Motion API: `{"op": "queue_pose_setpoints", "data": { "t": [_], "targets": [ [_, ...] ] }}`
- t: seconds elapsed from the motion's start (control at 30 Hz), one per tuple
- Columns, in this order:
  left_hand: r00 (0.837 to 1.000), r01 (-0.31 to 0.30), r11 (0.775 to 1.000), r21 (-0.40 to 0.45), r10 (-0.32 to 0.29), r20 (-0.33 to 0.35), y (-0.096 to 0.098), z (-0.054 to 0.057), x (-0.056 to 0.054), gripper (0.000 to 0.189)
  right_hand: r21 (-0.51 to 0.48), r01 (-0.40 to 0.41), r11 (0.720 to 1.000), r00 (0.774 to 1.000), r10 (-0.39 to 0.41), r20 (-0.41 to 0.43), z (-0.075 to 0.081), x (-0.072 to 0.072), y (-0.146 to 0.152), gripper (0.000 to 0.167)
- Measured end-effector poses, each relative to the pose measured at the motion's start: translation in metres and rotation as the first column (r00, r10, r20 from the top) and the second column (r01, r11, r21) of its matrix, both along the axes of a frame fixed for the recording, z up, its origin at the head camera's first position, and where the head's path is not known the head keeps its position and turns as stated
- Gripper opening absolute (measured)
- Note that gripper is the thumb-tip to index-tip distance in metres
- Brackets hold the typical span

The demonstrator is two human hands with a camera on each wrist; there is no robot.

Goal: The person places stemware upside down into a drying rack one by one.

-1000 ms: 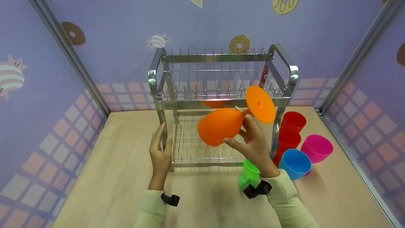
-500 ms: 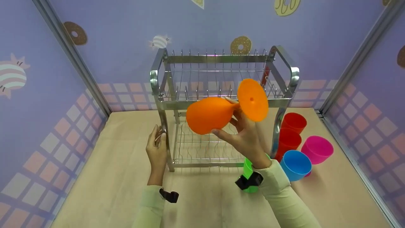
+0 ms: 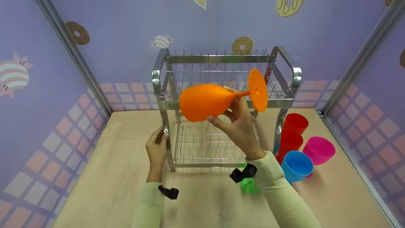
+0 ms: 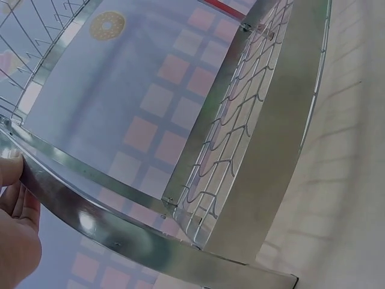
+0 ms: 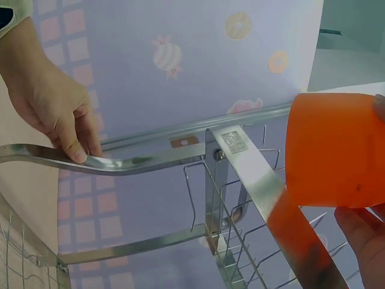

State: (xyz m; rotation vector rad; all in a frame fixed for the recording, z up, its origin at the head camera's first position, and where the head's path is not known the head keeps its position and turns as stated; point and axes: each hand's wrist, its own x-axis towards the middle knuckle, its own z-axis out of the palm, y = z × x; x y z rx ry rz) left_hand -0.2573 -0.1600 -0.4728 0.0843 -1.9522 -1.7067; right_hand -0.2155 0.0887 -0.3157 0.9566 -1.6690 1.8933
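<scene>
In the head view my right hand (image 3: pixel 242 129) holds an orange plastic goblet (image 3: pixel 205 103) by its bowl, thumb underneath. The goblet lies sideways in the air, its bowl to the left and its round foot to the right. It overlaps the upper front bar of a two-tier metal dish rack (image 3: pixel 202 165). My left hand (image 3: pixel 157 150) grips the rack's left front post, thumb in front and fingers curled behind. The right wrist view shows the orange bowl (image 5: pixel 334 150) close by the rack's upper bar, which mirrors its colour. The left wrist view shows the gripped post (image 4: pixel 90 220).
Right of the rack stand red cups (image 3: pixel 295 123), a magenta cup (image 3: pixel 319 150) and a blue cup (image 3: pixel 297 166). A green goblet (image 3: pixel 249 186) is partly hidden under my right wrist. Patterned walls (image 3: pixel 126 47) enclose the table on three sides.
My right hand has raised the orange goblet and moved it left, turning it nearly level. My left hand has closed its fingers round the rack's left post.
</scene>
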Motion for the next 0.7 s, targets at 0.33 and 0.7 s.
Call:
{"op": "queue_pose_setpoints", "data": {
  "t": [0.33,0.7],
  "targets": [
    [1.000,-0.006,0.999,0.044,0.006,0.007,0.002,0.000,0.001,0.036,-0.079,0.031,0.996,0.998,-0.035,-0.046,0.014,-0.007,-0.016,0.081],
    [1.000,-0.010,1.000,0.030,0.010,0.010,0.001,-0.003,0.000,0.035,-0.129,0.000,0.992,0.996,-0.012,-0.089,0.030,-0.023,-0.031,0.081]
  ]
}}
